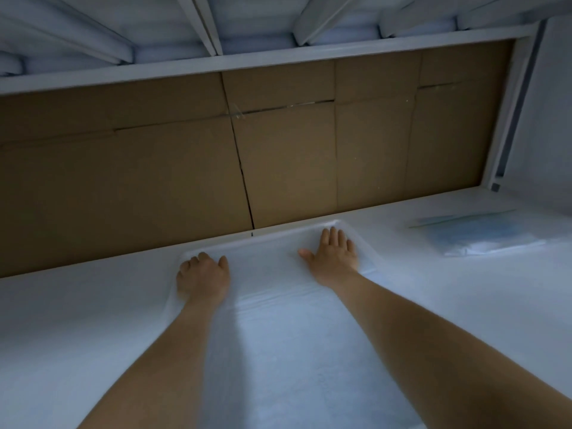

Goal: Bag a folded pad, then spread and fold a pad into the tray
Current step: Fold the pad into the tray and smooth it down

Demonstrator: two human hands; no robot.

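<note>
White absorbent pad (278,320) lies spread along the white counter (77,320), its far end draped into the shallow translucent plastic tray (376,258) against the brown cardboard backing (154,181). Right hand (335,258) pressed flat, fingers straight, likely seating the pad in the tray. Left hand (202,278) knuckles curled over the pad's edge; whether it pinches, cannot tell. Bagged blue folded pad (476,235) lies apart, right.
</note>
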